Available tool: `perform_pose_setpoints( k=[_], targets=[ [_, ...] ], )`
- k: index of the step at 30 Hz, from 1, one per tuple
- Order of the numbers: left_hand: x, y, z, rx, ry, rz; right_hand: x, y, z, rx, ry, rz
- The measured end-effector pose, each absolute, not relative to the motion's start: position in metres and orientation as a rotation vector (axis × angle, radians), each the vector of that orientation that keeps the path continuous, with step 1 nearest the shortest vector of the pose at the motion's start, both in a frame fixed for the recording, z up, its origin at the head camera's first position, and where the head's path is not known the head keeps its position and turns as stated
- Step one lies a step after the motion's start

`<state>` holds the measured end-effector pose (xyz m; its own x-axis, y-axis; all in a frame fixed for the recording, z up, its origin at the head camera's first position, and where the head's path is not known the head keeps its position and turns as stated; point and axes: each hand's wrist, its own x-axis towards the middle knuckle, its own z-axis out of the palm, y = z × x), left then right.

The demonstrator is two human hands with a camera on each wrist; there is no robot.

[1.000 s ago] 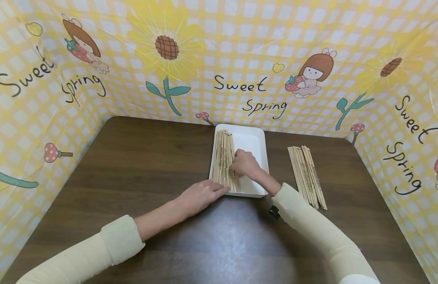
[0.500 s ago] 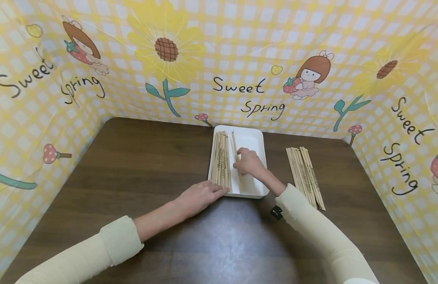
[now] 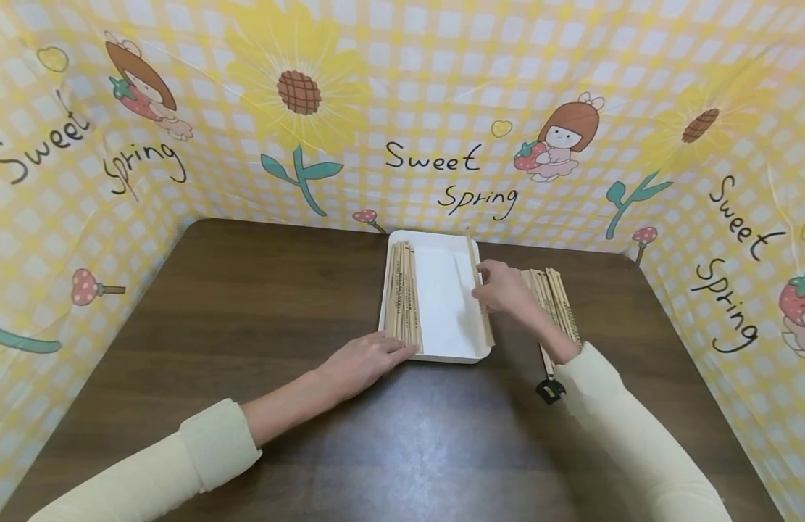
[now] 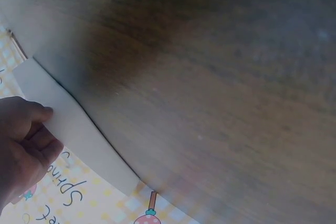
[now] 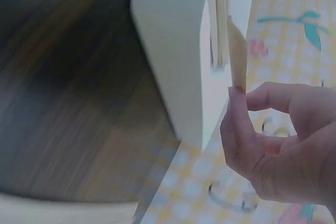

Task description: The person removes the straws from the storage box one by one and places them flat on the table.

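One stick (image 5: 239, 59) pinched in right hand (image 3: 503, 286), along right rim of tray (image 3: 444, 308). Left hand (image 3: 372, 359) at tray's near edge, fingers loosely bent; whether it grips, I can't tell.

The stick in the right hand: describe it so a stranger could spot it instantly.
On the brown table, find the white tray. Over its right edge, the right hand pinches one tan stick. It is separate from the bunch along the tray's left side and the bunch on the table farther right.
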<state>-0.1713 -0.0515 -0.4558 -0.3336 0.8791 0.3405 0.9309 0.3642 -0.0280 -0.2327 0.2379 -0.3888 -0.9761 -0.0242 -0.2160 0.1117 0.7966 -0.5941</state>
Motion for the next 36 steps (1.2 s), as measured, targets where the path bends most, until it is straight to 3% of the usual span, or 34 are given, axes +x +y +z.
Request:
perform_pose_setpoints(
  k=[16,36],
  targets=[
    [-0.174,-0.054,-0.457,-1.582,-2.344,-0.292,-0.207,0.338,-0.403,0.169,2.826,-0.733],
    [-0.173,-0.050,-0.458,-1.594,-2.344,-0.314,-0.190,0.381,-0.419,0.261,2.872,-0.652]
  ],
)
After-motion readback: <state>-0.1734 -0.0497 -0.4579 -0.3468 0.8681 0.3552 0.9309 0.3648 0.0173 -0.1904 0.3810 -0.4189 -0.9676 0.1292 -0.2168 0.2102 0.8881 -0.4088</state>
